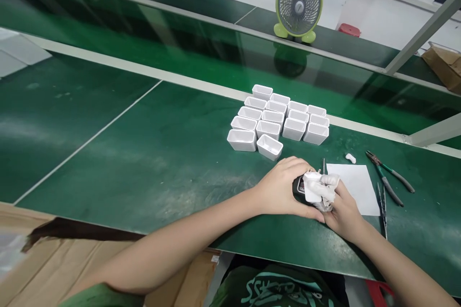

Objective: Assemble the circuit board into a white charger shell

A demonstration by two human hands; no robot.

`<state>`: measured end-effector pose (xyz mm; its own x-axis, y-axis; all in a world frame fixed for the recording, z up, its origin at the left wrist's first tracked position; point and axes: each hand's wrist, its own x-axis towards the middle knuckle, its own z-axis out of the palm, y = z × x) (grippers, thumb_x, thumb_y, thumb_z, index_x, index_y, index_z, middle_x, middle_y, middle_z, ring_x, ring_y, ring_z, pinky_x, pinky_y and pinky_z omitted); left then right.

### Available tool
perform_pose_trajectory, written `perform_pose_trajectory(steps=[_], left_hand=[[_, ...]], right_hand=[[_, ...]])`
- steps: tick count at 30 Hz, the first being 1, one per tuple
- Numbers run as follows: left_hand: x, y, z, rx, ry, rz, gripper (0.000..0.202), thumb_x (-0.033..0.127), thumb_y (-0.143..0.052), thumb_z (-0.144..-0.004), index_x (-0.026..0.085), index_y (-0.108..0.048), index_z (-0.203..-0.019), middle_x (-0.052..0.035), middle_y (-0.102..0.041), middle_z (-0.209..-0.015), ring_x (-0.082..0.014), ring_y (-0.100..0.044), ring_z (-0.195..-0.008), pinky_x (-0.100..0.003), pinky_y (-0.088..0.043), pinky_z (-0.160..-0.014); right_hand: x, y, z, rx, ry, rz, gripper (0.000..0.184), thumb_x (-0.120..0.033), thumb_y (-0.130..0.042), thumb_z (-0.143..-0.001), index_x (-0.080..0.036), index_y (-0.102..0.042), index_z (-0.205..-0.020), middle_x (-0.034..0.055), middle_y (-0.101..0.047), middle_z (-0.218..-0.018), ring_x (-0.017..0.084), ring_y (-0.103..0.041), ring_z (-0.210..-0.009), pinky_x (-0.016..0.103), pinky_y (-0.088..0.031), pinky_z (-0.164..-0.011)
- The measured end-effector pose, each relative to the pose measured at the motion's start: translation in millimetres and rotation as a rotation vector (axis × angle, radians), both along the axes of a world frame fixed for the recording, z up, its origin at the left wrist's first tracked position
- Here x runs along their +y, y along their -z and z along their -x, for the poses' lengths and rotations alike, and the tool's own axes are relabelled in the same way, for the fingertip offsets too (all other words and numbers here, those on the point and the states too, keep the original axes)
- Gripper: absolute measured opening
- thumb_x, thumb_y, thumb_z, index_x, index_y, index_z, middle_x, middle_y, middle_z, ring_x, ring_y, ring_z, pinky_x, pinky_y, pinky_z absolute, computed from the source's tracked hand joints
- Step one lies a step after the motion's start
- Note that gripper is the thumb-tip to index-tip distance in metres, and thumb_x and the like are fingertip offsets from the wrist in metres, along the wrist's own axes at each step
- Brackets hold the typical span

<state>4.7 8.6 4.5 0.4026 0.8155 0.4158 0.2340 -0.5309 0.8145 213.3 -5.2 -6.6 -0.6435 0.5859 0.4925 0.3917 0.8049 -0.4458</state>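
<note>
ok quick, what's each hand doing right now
Left hand: closed over a small black part.
Right hand: pinching a white piece against it.

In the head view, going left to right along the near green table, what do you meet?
White housings in a cluster → left hand → white part held in both hands → white paper sheet → pliers.
</note>
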Motion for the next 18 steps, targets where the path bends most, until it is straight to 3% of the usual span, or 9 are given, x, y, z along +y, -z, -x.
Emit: perform_pose_trajectory(steps=[9,13,15,18], left_hand=[[-7,-8.6,-2,0.131,-0.041,0.065,0.041,0.04,-0.078,-0.072,0.018,-0.052,-0.094,-0.0043,-0.061,-0.094,-0.0219,-0.057,-0.088,-0.037,-0.043,-0.08],[-4,-7.5,-1,0.103,-0.002,0.166,0.043,0.044,-0.077,-0.071,0.019,-0.049,-0.093,-0.0024,-0.058,-0.091,-0.0207,-0.055,-0.084,-0.036,-0.043,-0.079],[-2,-6.1,1,0.026,0.034,0.167,0.05,0.054,-0.074,-0.072,0.019,-0.049,-0.098,-0.0048,-0.057,-0.095,-0.0222,-0.055,-0.088,-0.037,-0.044,-0.08],[-1,-2.9,3,-0.285,0.03,0.123,0.06,0.07,-0.05,-0.084,0.017,-0.047,-0.113,-0.0092,-0.055,-0.102,-0.0226,-0.055,-0.092,-0.038,-0.046,-0.083]], right_hand=[[1,-0.7,0,-0.02,0.011,-0.02,0.056,-0.009,-0.05,-0.089,-0.028,-0.045,-0.141,0.0132,-0.054,-0.114,0.026,-0.058,-0.1,0.038,-0.058,-0.074],[3,-1.0,3,-0.044,0.016,-0.019,0.057,-0.008,-0.051,-0.088,-0.028,-0.046,-0.14,0.0129,-0.055,-0.113,0.026,-0.059,-0.099,0.038,-0.059,-0.072],[3,-3.8,2,-0.052,0.018,-0.021,0.055,-0.008,-0.052,-0.087,-0.028,-0.048,-0.139,0.0128,-0.057,-0.111,0.025,-0.06,-0.098,0.038,-0.059,-0.073],[-3,-13.5,-5,-0.041,0.045,-0.057,0.047,-0.009,-0.052,-0.088,-0.027,-0.055,-0.131,0.0137,-0.061,-0.108,0.025,-0.065,-0.096,0.04,-0.06,-0.071]])
